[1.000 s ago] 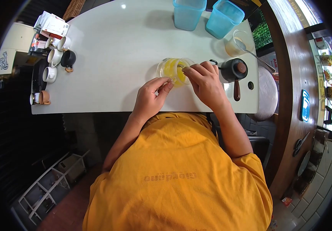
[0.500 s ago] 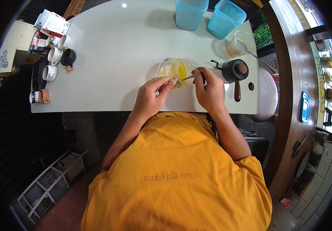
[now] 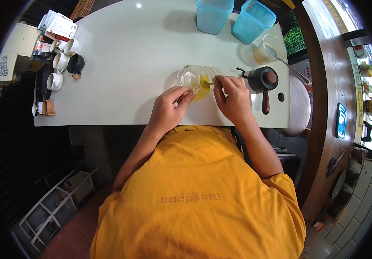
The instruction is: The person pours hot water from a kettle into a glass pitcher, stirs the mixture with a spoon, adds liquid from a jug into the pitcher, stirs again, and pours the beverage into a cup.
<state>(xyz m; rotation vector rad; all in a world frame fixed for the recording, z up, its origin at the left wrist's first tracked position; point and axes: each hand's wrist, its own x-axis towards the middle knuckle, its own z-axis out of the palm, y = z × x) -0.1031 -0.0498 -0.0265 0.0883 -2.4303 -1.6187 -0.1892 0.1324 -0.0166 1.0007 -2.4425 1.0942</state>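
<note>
Cup (image 3: 187, 74) near the worktop's (image 3: 121, 82) front edge
My left fingers (image 3: 181, 91) pinch its side; my right fingers (image 3: 225, 81) grip a spoon (image 3: 210, 83) inside

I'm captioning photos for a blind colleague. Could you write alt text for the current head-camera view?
A person's right hand holds a utensil in a clear vessel with yellow contents, the left hand at its near side. On the white table, a dark kettle stands to the right, with blue containers beyond and cups at the left.

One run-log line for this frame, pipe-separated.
left hand: holding clear cup | right hand: holding spoon at cup mouth | cup: yellow contents | kettle: untouched
</note>
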